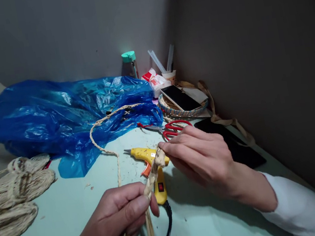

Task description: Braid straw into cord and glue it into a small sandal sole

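Between my two hands runs a braided straw cord (154, 171), pale and twisted, tilted up to the right. My left hand (125, 212) pinches it low down, and loose straw ends hang below the fingers. At the upper end, the fingers of my right hand (202, 154) are closed on the tip of the braid. Behind the braid a yellow glue gun (160, 192) lies on the table, its orange trigger showing and its upper body partly covered. A thinner braided cord (96, 140) winds from a blue plastic bag (63, 113) down behind my left hand.
Bundles of braided cord (22, 193) lie at the left. Red-handled scissors (174, 127) rest beyond my right hand. Farther back are a phone (181, 98) on a round basket (164, 111), a tissue pack (158, 83), a cup of glue sticks (169, 76) and a green-lidded jar (129, 64).
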### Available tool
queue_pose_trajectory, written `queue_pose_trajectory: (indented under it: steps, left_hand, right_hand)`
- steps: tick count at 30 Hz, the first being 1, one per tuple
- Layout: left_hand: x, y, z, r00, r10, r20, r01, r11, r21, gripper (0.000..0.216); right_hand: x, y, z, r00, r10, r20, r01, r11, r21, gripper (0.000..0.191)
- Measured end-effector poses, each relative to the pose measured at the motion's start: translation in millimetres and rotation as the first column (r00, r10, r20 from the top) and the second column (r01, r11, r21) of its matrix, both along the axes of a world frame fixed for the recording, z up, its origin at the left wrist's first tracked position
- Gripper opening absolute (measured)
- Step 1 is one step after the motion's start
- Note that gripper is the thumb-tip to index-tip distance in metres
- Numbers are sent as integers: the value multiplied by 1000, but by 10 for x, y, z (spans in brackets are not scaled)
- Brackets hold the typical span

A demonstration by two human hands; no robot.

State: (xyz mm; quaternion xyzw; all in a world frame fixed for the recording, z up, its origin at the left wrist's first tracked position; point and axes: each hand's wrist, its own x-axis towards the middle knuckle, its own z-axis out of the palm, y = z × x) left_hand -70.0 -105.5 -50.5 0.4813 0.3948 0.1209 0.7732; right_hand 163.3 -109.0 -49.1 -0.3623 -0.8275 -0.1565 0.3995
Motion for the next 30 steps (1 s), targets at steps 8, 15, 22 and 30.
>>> queue_pose_trajectory:
  steps: [8,15,22,30]
  left_hand:
    - [30,-71,30,998,53,-22,-53,999,3,38]
    - [55,-113,44,996,76,-40,-76,997,18,37]
    - [62,-121,-11,994,104,-32,-104,995,-7,39]
    - [44,-96,-63,995,89,-41,-84,990,109,40]
  right_hand:
    - [-61,-11,38,982,-15,186,-2,996,92,20]
    - [-70,-23,0,976,15,216,-40,993,115,19]
    - [-116,4,-63,978,23,208,-46,993,106,21]
    - [-82,15,-61,985,-12,172,-2,996,86,23]
